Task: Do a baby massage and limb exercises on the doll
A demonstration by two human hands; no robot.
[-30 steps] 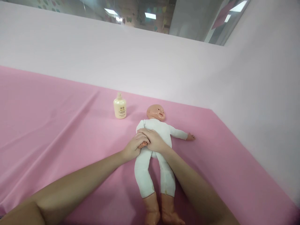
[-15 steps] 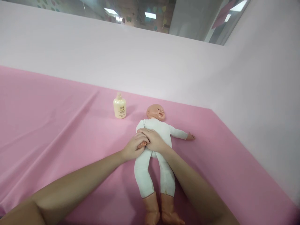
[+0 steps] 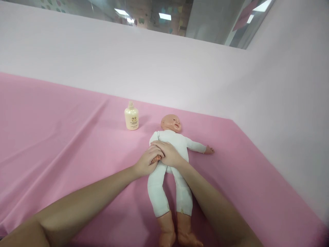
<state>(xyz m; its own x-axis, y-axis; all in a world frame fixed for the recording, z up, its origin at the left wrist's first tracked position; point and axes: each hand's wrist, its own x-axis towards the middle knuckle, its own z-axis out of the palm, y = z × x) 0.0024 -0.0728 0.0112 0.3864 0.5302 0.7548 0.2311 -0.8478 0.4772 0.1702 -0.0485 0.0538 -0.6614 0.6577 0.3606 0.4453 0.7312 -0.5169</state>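
A baby doll [image 3: 182,140] with a white cloth body and plastic head, hands and feet lies on its back, its head turned to the right. My left hand [image 3: 146,164] is closed around the doll's hand [image 3: 156,159], whose small fingers poke out between mine. Against it, my right hand [image 3: 169,154] wraps the same doll arm, lying across the belly. The two hands touch, and most of the doll's forearm is hidden beneath them. Stretched out to the right is the doll's other arm [image 3: 196,145].
A cream-coloured bottle [image 3: 132,120] with a printed label stands upright beyond the doll, to the left. Pink cloth [image 3: 64,137], creased at the left, covers the surface. A white wall [image 3: 115,61] with a window [image 3: 144,17] rises behind, and another wall stands at right.
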